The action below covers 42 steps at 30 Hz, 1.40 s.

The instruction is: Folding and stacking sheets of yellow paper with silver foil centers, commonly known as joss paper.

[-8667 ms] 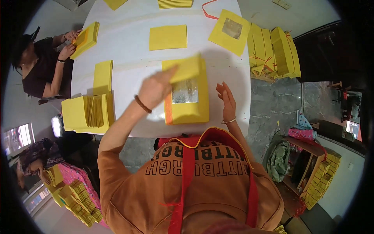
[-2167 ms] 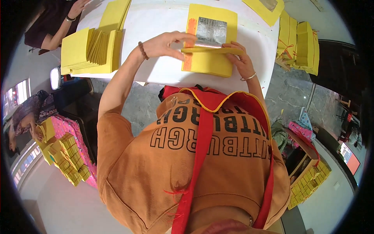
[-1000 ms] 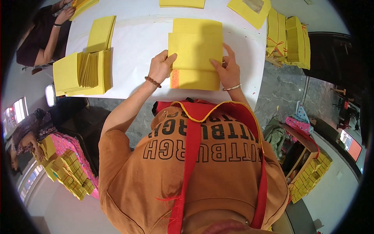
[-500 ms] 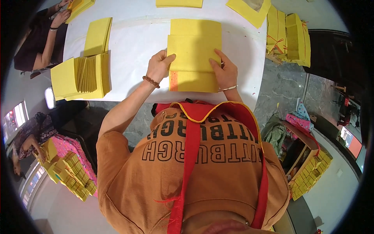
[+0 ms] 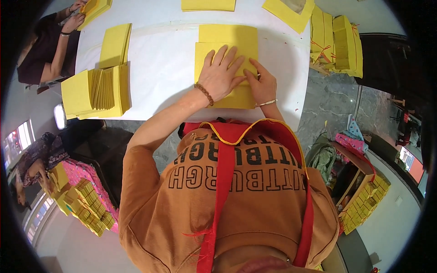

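Note:
In front of me on the white table lies a yellow paper stack (image 5: 227, 34), its upper sheet folded over so that a layered edge shows. My left hand (image 5: 217, 78) rests flat on the folded sheet with fingers spread, a brown bead bracelet at its wrist. At the stack's right edge, my right hand (image 5: 261, 84) grips the paper, thumb on top and the other fingers bent along the side. Something small and pale shows between its fingers, too small to name. The stack's lower left part is covered by my left hand.
Left on the white table (image 5: 157, 59) stand a fanned yellow paper bundle (image 5: 102, 91) and a flat yellow stack (image 5: 114, 45). More yellow paper (image 5: 208, 4) lies at the far edge. Tied yellow bundles (image 5: 348, 45) are beyond the right side. Another person's hands (image 5: 73, 20) work at far left.
My left hand has left the stack's left edge and moved right onto the folded sheet, opening flat. My right hand stays at the right edge. The fold now lies under my left palm.

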### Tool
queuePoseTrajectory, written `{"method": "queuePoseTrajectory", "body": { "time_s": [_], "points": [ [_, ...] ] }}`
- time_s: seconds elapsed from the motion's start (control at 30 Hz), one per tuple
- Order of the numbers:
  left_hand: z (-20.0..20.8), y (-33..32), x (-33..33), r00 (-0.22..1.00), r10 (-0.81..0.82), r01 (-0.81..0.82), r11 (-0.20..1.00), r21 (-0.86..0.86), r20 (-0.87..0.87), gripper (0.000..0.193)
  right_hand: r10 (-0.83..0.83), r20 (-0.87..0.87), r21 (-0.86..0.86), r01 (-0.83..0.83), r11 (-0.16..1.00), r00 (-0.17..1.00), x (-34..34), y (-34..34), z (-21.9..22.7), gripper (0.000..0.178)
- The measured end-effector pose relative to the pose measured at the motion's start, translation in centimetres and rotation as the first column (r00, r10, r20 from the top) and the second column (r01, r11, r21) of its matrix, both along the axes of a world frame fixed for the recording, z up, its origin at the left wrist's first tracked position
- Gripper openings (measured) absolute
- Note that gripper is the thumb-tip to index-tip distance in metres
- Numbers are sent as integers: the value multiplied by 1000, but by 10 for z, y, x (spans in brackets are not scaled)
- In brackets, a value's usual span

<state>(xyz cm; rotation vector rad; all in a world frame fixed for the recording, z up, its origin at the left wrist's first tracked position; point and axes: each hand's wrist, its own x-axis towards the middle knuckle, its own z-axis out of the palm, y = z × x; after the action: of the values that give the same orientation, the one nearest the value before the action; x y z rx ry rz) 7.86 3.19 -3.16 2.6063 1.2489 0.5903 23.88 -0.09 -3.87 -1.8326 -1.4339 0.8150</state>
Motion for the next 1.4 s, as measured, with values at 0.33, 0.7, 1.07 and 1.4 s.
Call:
{"method": "queuePoseTrajectory", "body": {
  "time_s": [0.33, 0.7, 1.07, 1.4],
  "points": [
    [-16, 1, 1, 948, -59, 58, 998, -14, -314, 55, 74, 573, 320, -306, 897, 816, -21, 3, 9, 48],
    [-29, 22, -26, 248, 545, 480, 649, -590, 801, 35, 393, 643, -5, -509, 861, 658, -41, 8, -15, 61],
    [-23, 17, -25, 987, 152, -146, 984, 101, -54, 62, 472, 442, -35, -511, 859, 763, -30, 17, -17, 65],
    [9, 9, -22, 897, -300, 342, 936, 82, -325, 63, 21, -933, -11, -87, 996, 359, 1, 31, 7, 54]
  ]
}}
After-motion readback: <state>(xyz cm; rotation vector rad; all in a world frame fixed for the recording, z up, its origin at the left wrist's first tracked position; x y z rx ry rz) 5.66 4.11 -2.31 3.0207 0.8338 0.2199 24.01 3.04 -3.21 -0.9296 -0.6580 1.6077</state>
